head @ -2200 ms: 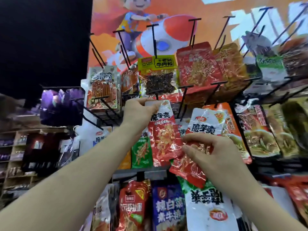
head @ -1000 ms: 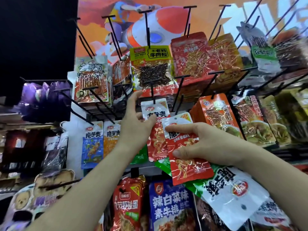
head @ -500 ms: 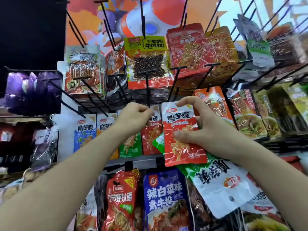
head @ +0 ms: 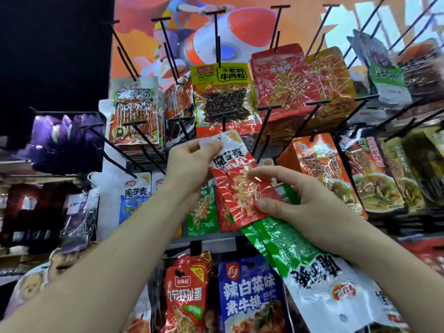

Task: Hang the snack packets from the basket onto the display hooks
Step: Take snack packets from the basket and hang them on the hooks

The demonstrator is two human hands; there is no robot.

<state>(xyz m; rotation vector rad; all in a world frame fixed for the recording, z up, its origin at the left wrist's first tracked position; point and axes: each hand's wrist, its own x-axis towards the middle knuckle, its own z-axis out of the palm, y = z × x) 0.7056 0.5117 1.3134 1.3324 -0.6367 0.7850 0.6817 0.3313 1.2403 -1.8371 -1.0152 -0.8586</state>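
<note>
The left hand (head: 189,162) pinches the white top of a glossy red foil snack packet (head: 240,188); the right hand (head: 307,207) rests thumb and forefinger on its lower half, gripping green-and-white foil packets (head: 300,258) beneath the palm.

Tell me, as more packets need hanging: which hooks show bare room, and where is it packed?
Bare rod shows on the black wire hook between the yellow-topped packet and the orange foil packet, and on the long black hooks above the blue-and-white packet. Crowded: the red foil packet in the left hand and right hand.
</note>
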